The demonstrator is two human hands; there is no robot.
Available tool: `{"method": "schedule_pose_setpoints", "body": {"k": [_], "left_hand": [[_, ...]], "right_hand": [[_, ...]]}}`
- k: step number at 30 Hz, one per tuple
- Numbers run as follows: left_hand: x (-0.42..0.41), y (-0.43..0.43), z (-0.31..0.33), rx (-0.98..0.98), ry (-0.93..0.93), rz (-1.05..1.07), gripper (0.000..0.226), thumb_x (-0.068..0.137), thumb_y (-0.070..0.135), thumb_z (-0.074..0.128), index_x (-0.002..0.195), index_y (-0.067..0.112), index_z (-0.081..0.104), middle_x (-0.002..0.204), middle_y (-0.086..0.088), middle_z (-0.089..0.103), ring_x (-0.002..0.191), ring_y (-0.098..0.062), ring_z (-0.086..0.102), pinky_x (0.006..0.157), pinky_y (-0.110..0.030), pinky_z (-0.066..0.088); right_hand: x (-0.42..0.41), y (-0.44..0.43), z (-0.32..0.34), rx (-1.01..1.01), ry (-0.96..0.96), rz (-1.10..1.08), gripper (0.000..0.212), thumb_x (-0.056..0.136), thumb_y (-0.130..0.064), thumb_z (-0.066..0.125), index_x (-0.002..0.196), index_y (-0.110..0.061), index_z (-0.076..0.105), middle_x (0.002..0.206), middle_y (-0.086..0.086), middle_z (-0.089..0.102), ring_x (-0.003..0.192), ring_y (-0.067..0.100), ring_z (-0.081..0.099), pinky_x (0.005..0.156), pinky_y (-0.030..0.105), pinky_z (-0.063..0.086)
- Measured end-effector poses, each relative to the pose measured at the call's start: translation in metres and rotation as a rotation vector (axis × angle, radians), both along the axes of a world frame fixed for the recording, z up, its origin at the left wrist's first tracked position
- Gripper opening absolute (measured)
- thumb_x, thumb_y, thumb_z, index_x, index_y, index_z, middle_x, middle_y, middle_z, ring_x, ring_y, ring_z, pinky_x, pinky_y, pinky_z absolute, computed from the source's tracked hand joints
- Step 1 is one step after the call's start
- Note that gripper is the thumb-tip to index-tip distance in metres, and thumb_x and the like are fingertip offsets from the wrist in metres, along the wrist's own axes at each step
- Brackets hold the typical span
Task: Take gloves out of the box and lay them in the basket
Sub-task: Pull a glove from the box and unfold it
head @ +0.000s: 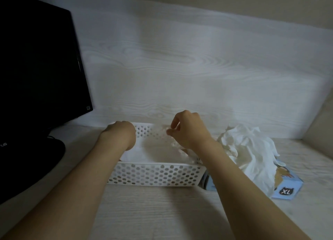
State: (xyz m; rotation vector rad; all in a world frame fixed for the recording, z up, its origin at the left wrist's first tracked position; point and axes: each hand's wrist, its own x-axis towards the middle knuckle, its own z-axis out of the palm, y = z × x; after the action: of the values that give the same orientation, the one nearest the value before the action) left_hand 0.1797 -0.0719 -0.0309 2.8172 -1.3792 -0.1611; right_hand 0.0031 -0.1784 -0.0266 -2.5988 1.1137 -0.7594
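Office or home desk nook: pale wood-grain desktop (162, 212) and back panel (180, 68); black LG monitor (36, 59) on its stand, far left.

"XL" on the glove box (286, 189); "LG" on the monitor (36, 63)

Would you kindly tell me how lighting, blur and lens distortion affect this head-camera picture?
Head view: dim, even light, soft shadows, no glare; the black flat monitor is a near-featureless dark mass whose edge the wide-angle lens bows; blur smears the thin translucent glove that the right hand pinches over the white perforated plastic basket.
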Motion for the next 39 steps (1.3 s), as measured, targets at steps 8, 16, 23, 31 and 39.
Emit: {"method": "schedule_pose_setpoints", "body": {"k": [8, 16, 23, 31, 39], "left_hand": [[-0.002, 0.002, 0.005, 0.038, -0.030, -0.067, 0.034, 0.103, 0.007, 0.050, 0.137, 0.001, 0.052, 0.130, -0.016, 0.059, 0.107, -0.027, 0.063, 0.084, -0.031, 0.052], [-0.014, 0.012, 0.027, -0.130, 0.279, -0.126, 0.076, 0.099, 0.006, 0.057, 0.161, 0.012, 0.014, 0.136, -0.022, 0.054, 0.106, -0.036, 0.066, 0.066, -0.035, 0.054], [-0.031, 0.009, 0.040, -0.690, 0.527, -0.467, 0.039, 0.093, -0.002, 0.044, 0.114, 0.031, 0.043, 0.113, -0.004, 0.051, 0.086, -0.025, 0.053, 0.068, -0.036, 0.047], [-0.052, 0.013, 0.053, -0.916, 0.689, -0.645, 0.043, 0.094, -0.007, 0.052, 0.091, 0.026, 0.079, 0.097, 0.008, 0.076, 0.095, -0.020, 0.071, 0.087, -0.035, 0.056], [-0.076, 0.015, 0.061, -1.082, 0.781, -0.701, 0.027, 0.098, 0.003, 0.068, 0.116, 0.022, 0.078, 0.130, 0.006, 0.068, 0.094, -0.015, 0.077, 0.075, -0.036, 0.066]], "right_hand": [[-0.007, 0.003, -0.001, 0.088, 0.377, 0.064, 0.028, 0.086, -0.001, 0.075, 0.111, -0.012, 0.078, 0.098, 0.008, 0.071, 0.077, 0.024, 0.070, 0.071, 0.035, 0.062], [-0.008, 0.010, 0.002, 0.128, 0.466, 0.103, 0.042, 0.079, -0.008, 0.081, 0.119, -0.021, 0.075, 0.095, -0.001, 0.064, 0.092, 0.025, 0.070, 0.081, 0.037, 0.062], [-0.017, 0.013, 0.025, 0.246, 0.256, 0.095, 0.050, 0.084, -0.026, 0.079, 0.128, -0.013, 0.061, 0.111, 0.003, 0.069, 0.097, 0.021, 0.069, 0.077, 0.036, 0.059], [-0.019, 0.013, 0.027, 0.499, -0.365, 0.241, 0.019, 0.087, 0.001, 0.051, 0.078, -0.015, 0.058, 0.061, -0.009, 0.048, 0.055, 0.003, 0.045, 0.064, 0.028, 0.038], [-0.032, 0.001, 0.030, 0.735, -0.621, 0.244, 0.055, 0.062, -0.032, 0.060, 0.096, 0.011, 0.056, 0.091, 0.033, 0.057, 0.084, 0.034, 0.051, 0.075, 0.062, 0.050]]}}
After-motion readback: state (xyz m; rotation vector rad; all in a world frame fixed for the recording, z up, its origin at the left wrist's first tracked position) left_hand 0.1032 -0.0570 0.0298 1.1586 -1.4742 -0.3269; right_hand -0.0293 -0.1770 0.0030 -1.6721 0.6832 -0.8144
